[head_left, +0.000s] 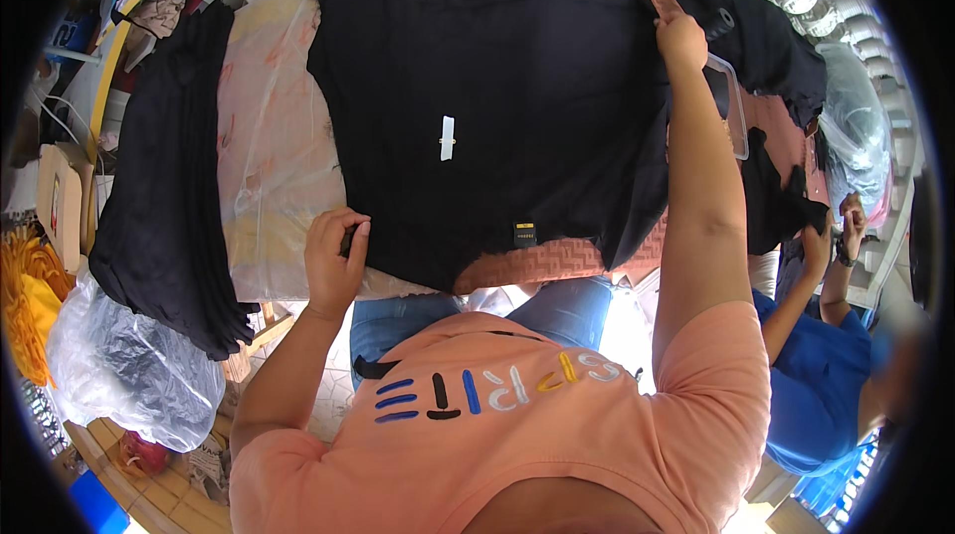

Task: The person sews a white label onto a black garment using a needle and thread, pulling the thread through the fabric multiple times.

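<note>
A large black garment (pixel 497 67) lies spread over the table in front of me. A small white strip (pixel 447 138) rests on its middle, and a small dark tag with a yellow band (pixel 524 234) shows by its near edge. My left hand (pixel 336 251) is closed at the garment's near left corner, with black cloth between thumb and fingers. At the far right, my right hand (pixel 681 42) is closed at the garment's side edge with the arm stretched out; its fingertips are partly hidden. Patterned pinkish-brown cloth (pixel 542 264) shows under the near edge.
Folded black cloth (pixel 164 176) hangs over the table's left side, beside plastic-covered padding (pixel 279 136). A clear plastic container (pixel 736 116) stands near my right forearm. A co-worker in blue (pixel 816 375) handles black cloth at the right. Clear plastic bags (pixel 129 365) lie lower left.
</note>
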### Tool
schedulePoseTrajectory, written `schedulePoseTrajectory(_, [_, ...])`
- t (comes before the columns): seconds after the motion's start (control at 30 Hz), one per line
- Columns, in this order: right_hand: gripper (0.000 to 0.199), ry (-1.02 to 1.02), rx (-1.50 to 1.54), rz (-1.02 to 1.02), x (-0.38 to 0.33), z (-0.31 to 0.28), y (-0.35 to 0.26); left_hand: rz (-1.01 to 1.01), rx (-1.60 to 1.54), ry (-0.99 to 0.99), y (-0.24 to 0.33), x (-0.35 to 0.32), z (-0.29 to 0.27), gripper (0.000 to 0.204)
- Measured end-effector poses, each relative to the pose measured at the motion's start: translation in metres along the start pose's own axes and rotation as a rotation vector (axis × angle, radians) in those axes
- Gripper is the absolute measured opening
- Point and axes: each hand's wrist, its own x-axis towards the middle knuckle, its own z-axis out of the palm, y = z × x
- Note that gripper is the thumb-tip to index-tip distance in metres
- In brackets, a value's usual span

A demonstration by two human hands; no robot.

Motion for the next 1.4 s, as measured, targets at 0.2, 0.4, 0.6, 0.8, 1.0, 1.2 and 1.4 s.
schedulePoseTrajectory(0.2, [0.036,-0.245,0.888,-0.399,-0.007,-0.016,-0.047,-0.026,0.014,0.003,-0.002,0.000,-0.001,0.005])
schedulePoseTrajectory(0.4, [0.026,-0.335,0.791,0.353,0.048,0.038,0.009,-0.024,0.026,-0.010,-0.001,0.005,0.002,0.005])
schedulePoseTrajectory(0.6, [0.034,-0.288,0.356,0.133,0.076,0.048,0.029,-0.017,-0.002,-0.017,0.000,0.007,0.004,0.006])
schedulePoseTrajectory(0.8, [0.025,-0.492,1.490,0.041,0.040,0.018,-0.040,-0.039,0.037,0.000,-0.002,0.000,-0.005,0.007])
schedulePoseTrajectory(1.0, [0.028,-0.497,0.835,0.433,0.093,0.068,0.028,0.000,-0.021,-0.025,-0.002,0.011,0.007,0.007])
schedulePoseTrajectory(1.2, [0.048,-0.582,0.859,0.387,0.045,0.037,-0.044,-0.034,0.036,-0.009,-0.003,0.003,-0.004,0.008])
schedulePoseTrajectory(1.4, [0.033,0.031,0.253,0.064,0.124,0.037,0.029,-0.028,0.001,-0.019,-0.005,0.006,0.002,0.008])
